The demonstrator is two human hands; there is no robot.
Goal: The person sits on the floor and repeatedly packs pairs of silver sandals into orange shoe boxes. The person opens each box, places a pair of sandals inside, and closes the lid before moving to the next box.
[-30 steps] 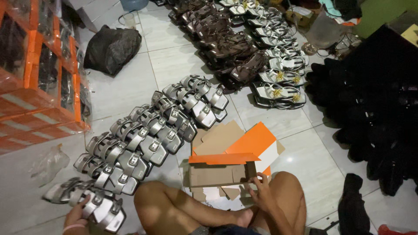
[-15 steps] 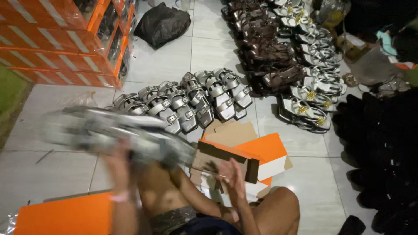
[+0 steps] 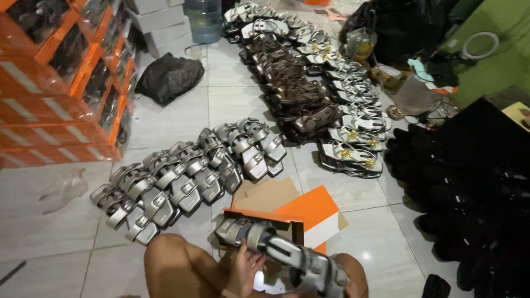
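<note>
Hands: left (image 3: pixel 247 269) grasps silver buckled sandals (image 3: pixel 276 249) | right hidden, grip untellable | sandals over orange shoebox (image 3: pixel 309 218)

Dim room with pale tiled floor (image 3: pixel 182 118), green wall (image 3: pixel 497 60) at right, stacked orange boxes (image 3: pixel 49 105) at left.

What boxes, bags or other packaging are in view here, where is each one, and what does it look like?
Open shoe box: floor before the knees, orange and white, rectangular.
Stacked shoe boxes: far left, orange with dark windows.
Black bag: beside that stack, lumpy.
Water jug: top centre, clear bluish.
Left hand: on grey sandals at the open box.
</note>
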